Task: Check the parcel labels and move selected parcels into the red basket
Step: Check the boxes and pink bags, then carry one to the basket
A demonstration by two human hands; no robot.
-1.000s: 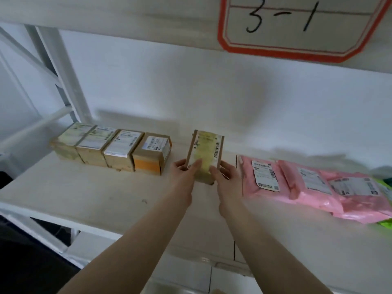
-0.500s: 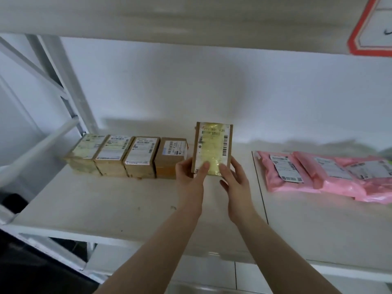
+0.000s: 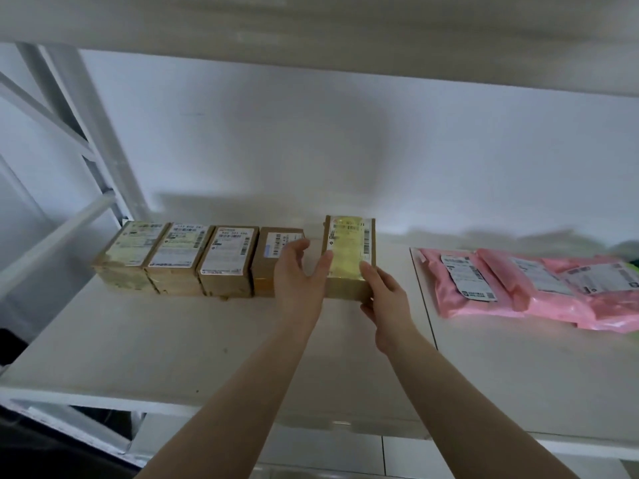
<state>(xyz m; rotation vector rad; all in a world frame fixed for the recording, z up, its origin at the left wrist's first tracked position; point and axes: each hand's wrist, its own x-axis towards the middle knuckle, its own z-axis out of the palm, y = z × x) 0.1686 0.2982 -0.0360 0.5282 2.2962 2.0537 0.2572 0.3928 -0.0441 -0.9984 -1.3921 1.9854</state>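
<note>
A brown cardboard parcel with a glossy yellowish label lies on the white shelf, label up, just right of a row of similar boxes. My right hand grips its near right corner, thumb on top. My left hand is at its left side with fingers spread; only the thumb touches the parcel's left edge, and the fingers hover over the neighbouring box. No red basket is in view.
Several labelled cardboard boxes stand side by side at the shelf's back left. Pink mailer bags with white labels lie overlapping at the right. An upper shelf board hangs overhead; white frame posts rise at the left.
The parcel, held upright and lifted before, has come down flat onto the shelf. My left hand's fingers have opened away from it. The view has shifted left, so the row of boxes sits nearer centre.
</note>
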